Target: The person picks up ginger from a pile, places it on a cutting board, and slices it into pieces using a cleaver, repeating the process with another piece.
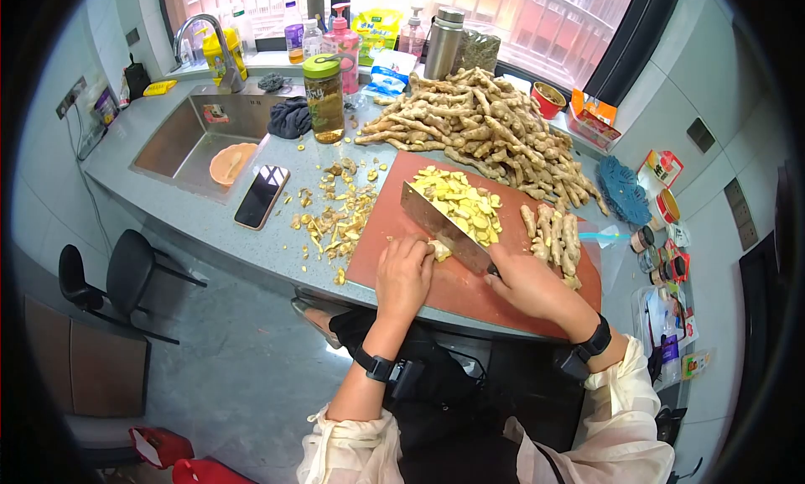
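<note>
My right hand is wrapped round the handle of a broad cleaver, its blade slanting up and left over the red-brown cutting board. Fingers curled, my left hand presses a piece of ginger on the board beside the blade. Just behind the cleaver lies a heap of yellow ginger slices. Whole ginger pieces rest on the board's right side. The blade hides part of the ginger under it.
A large pile of ginger root stands behind the board. Peel scraps and a phone lie to the left. Beyond are a green-lidded bottle and a sink holding an orange bowl. Jars line the right.
</note>
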The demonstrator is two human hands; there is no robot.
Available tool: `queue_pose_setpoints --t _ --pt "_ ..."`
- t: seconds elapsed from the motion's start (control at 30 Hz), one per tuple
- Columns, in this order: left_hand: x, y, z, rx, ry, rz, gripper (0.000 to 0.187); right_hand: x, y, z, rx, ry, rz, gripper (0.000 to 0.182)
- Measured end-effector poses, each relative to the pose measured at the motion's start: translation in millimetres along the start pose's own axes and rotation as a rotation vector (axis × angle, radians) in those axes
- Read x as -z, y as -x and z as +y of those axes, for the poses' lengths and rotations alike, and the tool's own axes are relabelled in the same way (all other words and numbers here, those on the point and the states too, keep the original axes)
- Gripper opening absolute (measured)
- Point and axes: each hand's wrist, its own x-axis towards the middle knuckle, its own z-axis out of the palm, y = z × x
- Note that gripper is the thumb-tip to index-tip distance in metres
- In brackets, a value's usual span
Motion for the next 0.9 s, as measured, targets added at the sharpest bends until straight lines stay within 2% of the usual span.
queue_pose_setpoints --t 0.3,0.5,0.9 --pt "1.2 -2.0 -0.5 0.003 -0.024 -0.018 0.010 -3.7 -3.4 -10.8 -0.014 0.095 0.017 0.027" --pt "1.0 -1.7 -2.1 -0.030 0.000 0.024 0.011 -33.0 -30.9 -1.5 0.024 0.052 0.065 0.025" --pt "-0.5 1.0 -1.6 0.001 0.023 0.007 0.012 -5.4 -2.4 29.3 0.000 -0.219 0.101 0.036"
